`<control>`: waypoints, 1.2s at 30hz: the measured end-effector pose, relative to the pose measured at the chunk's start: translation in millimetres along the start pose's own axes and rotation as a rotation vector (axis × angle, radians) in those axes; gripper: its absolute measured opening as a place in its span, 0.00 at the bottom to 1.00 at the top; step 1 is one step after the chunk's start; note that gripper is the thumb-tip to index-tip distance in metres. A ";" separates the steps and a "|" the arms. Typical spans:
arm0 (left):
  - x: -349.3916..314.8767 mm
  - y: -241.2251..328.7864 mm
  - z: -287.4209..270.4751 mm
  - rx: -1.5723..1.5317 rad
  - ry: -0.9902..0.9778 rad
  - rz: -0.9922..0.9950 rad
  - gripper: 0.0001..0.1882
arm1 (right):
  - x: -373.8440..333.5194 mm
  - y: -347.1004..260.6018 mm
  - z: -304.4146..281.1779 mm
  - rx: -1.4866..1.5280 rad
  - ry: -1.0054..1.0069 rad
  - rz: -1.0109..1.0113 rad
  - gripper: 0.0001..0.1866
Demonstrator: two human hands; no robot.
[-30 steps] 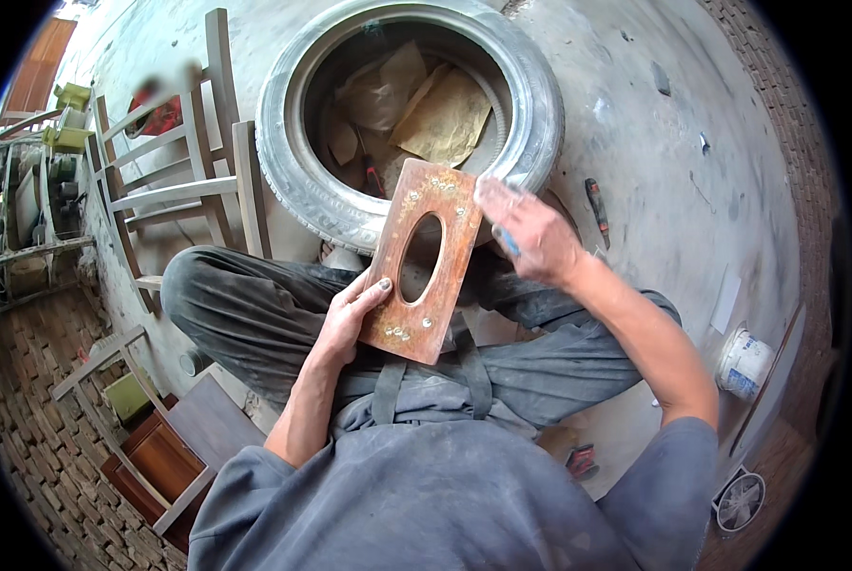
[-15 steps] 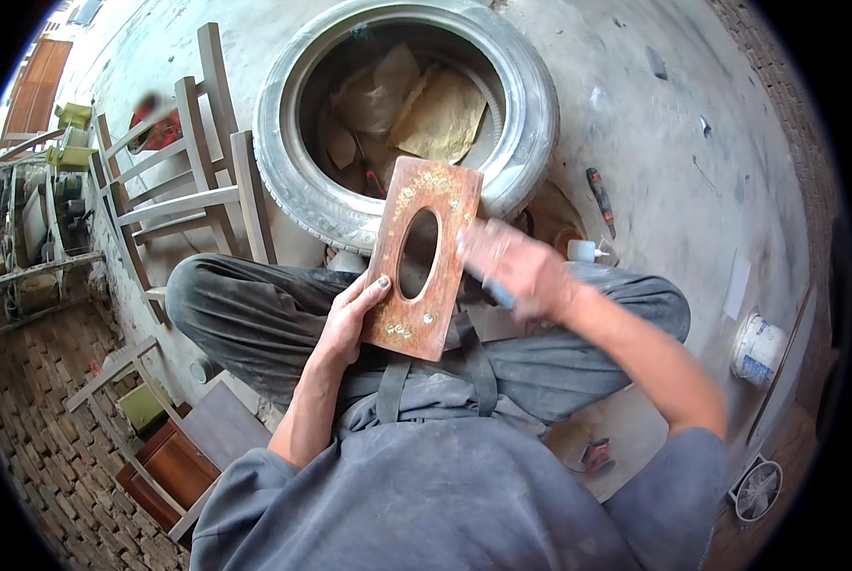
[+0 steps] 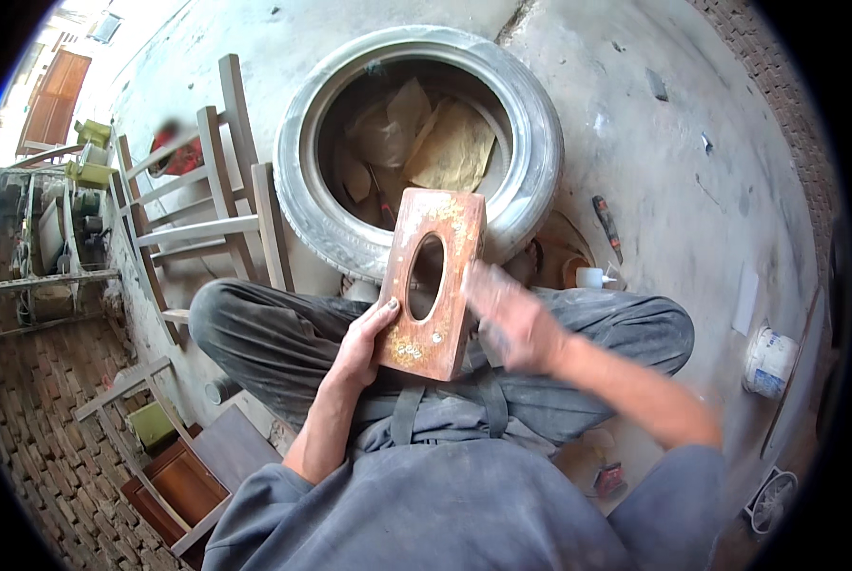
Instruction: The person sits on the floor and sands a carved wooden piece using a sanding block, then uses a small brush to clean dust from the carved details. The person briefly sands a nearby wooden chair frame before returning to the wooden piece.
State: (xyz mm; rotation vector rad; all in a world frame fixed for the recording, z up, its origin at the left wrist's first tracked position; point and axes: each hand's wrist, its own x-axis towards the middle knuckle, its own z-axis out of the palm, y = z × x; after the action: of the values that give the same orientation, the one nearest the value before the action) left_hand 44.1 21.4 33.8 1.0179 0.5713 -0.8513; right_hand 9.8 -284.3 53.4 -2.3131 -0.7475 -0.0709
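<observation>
A brown wooden tissue box [image 3: 406, 257] with an oval opening and pale, shiny inlay along its top face is held above my lap, tilted slightly. My left hand [image 3: 361, 343] grips its lower left side, thumb on the top face. My right hand [image 3: 516, 319] is at the box's right side, its fingers curled and smeared by motion. A greyish-blue edge shows under that palm; what it belongs to is too blurred to name.
Beyond my crossed legs lies a big tyre [image 3: 297, 119] with yellowish paper inside. Wooden chair frames [image 3: 202, 231] stand at the left. On the floor at the right are a dark-handled tool [image 3: 607, 228], a small white bottle [image 3: 589, 278] and a white bucket [image 3: 770, 362].
The box has turned a little, showing more of its right side. My right hand has shifted slightly down along that side. The whole view has shifted a little.
</observation>
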 end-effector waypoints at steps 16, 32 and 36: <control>-35.7 -12.1 -24.1 -0.681 -0.394 -0.451 0.31 | 24.1 -103.3 -9.4 0.183 -0.007 -0.079 0.40; -34.3 -11.3 -16.8 -0.505 -0.138 -0.421 0.31 | 59.6 18.7 -18.4 -0.030 0.113 0.160 0.31; -30.2 -14.7 -22.3 -0.501 -0.121 -0.397 0.31 | 53.3 -18.4 -20.6 0.031 0.089 0.087 0.31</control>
State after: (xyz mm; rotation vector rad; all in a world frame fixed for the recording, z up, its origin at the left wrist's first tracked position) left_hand 14.4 47.9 39.7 0.3964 0.8474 -1.0407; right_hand 47.5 -260.2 93.3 -2.2934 -0.5985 -0.1215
